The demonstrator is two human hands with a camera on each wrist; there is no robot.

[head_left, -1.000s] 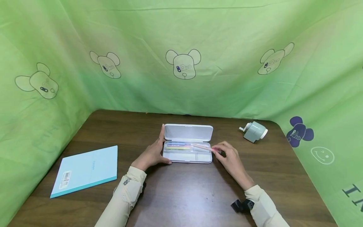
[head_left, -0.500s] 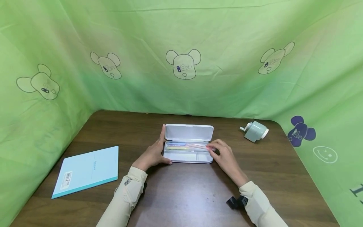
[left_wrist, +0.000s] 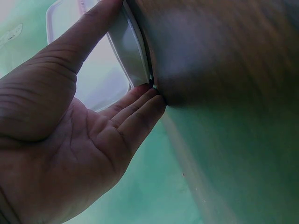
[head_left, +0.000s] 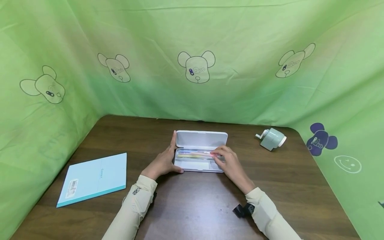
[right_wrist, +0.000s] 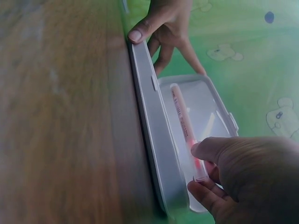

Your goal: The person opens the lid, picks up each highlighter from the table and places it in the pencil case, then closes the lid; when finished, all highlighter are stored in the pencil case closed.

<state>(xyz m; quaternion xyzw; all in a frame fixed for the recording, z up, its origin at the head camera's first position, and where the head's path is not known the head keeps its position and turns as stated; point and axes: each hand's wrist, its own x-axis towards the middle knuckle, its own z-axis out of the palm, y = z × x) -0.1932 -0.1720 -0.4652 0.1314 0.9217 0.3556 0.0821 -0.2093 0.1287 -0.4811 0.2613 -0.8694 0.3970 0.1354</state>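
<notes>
A white pencil case (head_left: 192,165) lies on the table with its lid (head_left: 201,139) raised at the back. My left hand (head_left: 163,161) holds the case's left end, thumb at the front edge and fingers round the side; one finger reaches up along the lid. My right hand (head_left: 230,164) pinches a pink pen (right_wrist: 182,112) near its clear-capped end, over the back compartment. Several slim pens lie in that compartment, a yellow one (head_left: 189,156) among them. The right fingers hide part of the case's right end.
A light-blue notebook (head_left: 93,180) lies on the table at the left. A grey-green crank pencil sharpener (head_left: 271,139) lies at the back right. Green cloth (head_left: 156,96) with printed bear heads hangs behind and beside the table (head_left: 192,206).
My right hand has moved left with the pink pen, from beyond the case's right end to over the back compartment. The left hand keeps its hold on the case.
</notes>
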